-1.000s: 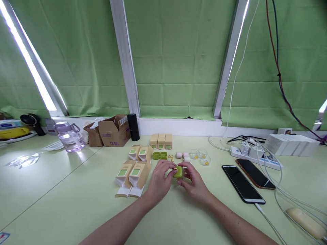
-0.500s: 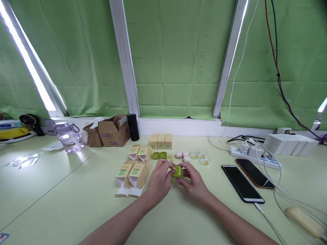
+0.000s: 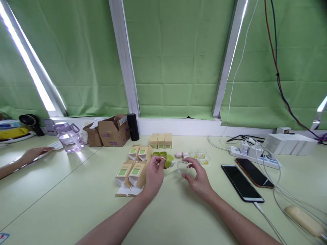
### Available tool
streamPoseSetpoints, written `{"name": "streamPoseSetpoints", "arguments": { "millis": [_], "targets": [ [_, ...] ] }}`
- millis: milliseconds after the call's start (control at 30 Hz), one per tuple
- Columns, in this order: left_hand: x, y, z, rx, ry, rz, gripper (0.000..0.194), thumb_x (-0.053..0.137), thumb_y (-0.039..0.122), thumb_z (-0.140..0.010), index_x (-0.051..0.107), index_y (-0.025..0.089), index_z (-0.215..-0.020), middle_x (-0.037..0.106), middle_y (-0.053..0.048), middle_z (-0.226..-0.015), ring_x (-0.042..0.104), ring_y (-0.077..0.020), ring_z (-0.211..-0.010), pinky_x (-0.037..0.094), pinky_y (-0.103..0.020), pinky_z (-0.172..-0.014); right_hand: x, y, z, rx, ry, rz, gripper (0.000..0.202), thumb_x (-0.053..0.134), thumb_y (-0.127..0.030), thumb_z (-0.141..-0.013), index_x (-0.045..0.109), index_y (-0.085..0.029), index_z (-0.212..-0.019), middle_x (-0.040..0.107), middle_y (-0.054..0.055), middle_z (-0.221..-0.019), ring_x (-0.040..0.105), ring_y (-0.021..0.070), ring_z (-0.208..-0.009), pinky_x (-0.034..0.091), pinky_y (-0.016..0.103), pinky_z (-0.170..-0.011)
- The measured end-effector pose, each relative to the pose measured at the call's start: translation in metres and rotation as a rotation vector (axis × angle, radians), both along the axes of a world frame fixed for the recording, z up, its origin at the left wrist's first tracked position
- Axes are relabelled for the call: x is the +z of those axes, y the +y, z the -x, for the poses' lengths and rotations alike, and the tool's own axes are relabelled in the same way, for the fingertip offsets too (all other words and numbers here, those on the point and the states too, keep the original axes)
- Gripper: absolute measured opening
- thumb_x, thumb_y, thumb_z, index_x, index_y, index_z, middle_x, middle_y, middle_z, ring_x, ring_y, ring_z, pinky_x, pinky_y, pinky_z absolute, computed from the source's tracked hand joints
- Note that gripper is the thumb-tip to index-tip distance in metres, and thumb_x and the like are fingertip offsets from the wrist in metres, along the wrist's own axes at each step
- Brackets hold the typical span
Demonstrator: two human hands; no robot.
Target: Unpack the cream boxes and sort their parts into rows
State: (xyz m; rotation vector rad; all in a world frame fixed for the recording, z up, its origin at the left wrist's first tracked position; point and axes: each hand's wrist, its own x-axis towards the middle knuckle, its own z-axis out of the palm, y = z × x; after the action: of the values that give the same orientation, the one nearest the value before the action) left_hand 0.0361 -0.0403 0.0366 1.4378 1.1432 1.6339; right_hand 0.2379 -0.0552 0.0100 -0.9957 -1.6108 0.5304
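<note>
My left hand (image 3: 155, 172) pinches a small rounded green piece (image 3: 169, 161) with a whitish end, held above the table. Between the fingertips of my right hand (image 3: 198, 177) is a clear plastic cap (image 3: 183, 166), apart from the green piece. Just beyond my left hand sit green square cases (image 3: 159, 154), partly covered by it. Small pink pieces (image 3: 178, 155) lie behind the clear cap. Clear cups with yellow bits inside (image 3: 202, 156) stand beyond my right hand. Open cardboard boxes with green labels (image 3: 138, 170) lie to the left of my left hand.
Closed small boxes (image 3: 160, 141) stand near the wall. Two phones (image 3: 242, 183), a power strip (image 3: 255, 157) and white cables lie on the right. At left are a water bottle (image 3: 68, 136), a brown carton (image 3: 114, 131) and another person's hand (image 3: 35, 153).
My hands have drawn apart. The clear cap is now off the green piece, in my right hand, while the green piece moved left. Another person's hand has come in at the left.
</note>
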Motion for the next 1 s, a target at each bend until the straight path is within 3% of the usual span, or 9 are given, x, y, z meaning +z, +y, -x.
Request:
{"name": "streamPoseSetpoints", "arguments": {
  "millis": [167,300,467,567,667,800,1000],
  "targets": [
    [-0.002,0.007,-0.001,-0.04,-0.158,0.095,0.043,0.076,0.058,-0.08,0.06,0.019,-0.084,0.068,-0.002,-0.078,0.064,-0.0157,-0.069,0.056,-0.028,-0.063,0.003,-0.003,-0.001,-0.038,-0.038,-0.094,0.047,0.065,-0.019,-0.081,0.061,-0.029,-0.127,0.064,0.009,-0.132,0.058,0.0309,-0.124,0.048,0.051,-0.106],
    [-0.004,0.006,-0.002,-0.09,-0.25,0.171,0.043,0.08,0.056,-0.077,0.062,0.018,-0.084,0.068,-0.001,-0.077,0.065,-0.0156,-0.071,0.059,-0.029,-0.065,0.005,-0.004,-0.004,-0.072,-0.094,-0.14,0.043,0.063,-0.023,-0.089,0.055,-0.029,-0.131,0.064,0.009,-0.134,0.059,0.0301,-0.126,0.047,0.052,-0.109],
    [-0.007,0.005,0.0,-0.137,-0.352,0.27,0.044,0.082,0.055,-0.075,0.063,0.016,-0.085,0.069,-0.003,-0.082,0.066,-0.0154,-0.074,0.06,-0.03,-0.068,0.013,0.005,-0.019,-0.19,-0.117,-0.239,0.015,0.053,-0.029,-0.099,0.063,-0.028,-0.11,0.057,0.011,-0.142,0.057,0.0303,-0.131,0.047,0.052,-0.111],
    [-0.008,0.005,0.001,-0.168,-0.389,0.315,0.041,0.083,0.051,-0.077,0.063,0.016,-0.085,0.07,-0.004,-0.084,0.067,-0.0145,-0.071,0.06,-0.031,-0.07,0.014,0.016,-0.035,-0.291,-0.165,-0.219,0.016,0.05,-0.032,-0.1,0.066,-0.027,-0.102,0.055,0.014,-0.14,0.061,0.0306,-0.124,0.051,0.051,-0.104],
    [-0.008,0.005,0.002,-0.185,-0.41,0.336,0.037,0.083,0.047,-0.078,0.063,0.016,-0.085,0.071,-0.005,-0.083,0.068,-0.0144,-0.069,0.059,-0.031,-0.071,0.009,0.028,-0.051,-0.364,-0.307,-0.192,0.017,0.05,-0.03,-0.098,0.067,-0.027,-0.1,0.06,0.011,-0.138,0.059,0.032,-0.129,0.052,0.053,-0.102],
    [-0.007,0.004,0.002,-0.203,-0.427,0.345,0.036,0.084,0.044,-0.077,0.065,0.015,-0.085,0.072,-0.005,-0.081,0.067,-0.0138,-0.067,0.059,-0.03,-0.07,-0.006,0.04,-0.065,-0.397,-0.465,-0.244,0.016,0.054,-0.019,-0.092,0.068,-0.026,-0.092,0.071,0.008,-0.124,0.049,0.0335,-0.139,0.044,0.06,-0.111],
    [-0.008,0.004,0.001,-0.205,-0.413,0.335,0.038,0.084,0.046,-0.076,0.064,0.015,-0.086,0.071,-0.004,-0.08,0.066,-0.0136,-0.066,0.058,-0.031,-0.07,-0.023,0.05,-0.071,-0.423,-0.613,-0.202,0.019,0.055,-0.011,-0.086,0.068,-0.025,-0.086,0.074,0.007,-0.122,0.047,0.0336,-0.14,0.044,0.059,-0.111]
  ]
}}
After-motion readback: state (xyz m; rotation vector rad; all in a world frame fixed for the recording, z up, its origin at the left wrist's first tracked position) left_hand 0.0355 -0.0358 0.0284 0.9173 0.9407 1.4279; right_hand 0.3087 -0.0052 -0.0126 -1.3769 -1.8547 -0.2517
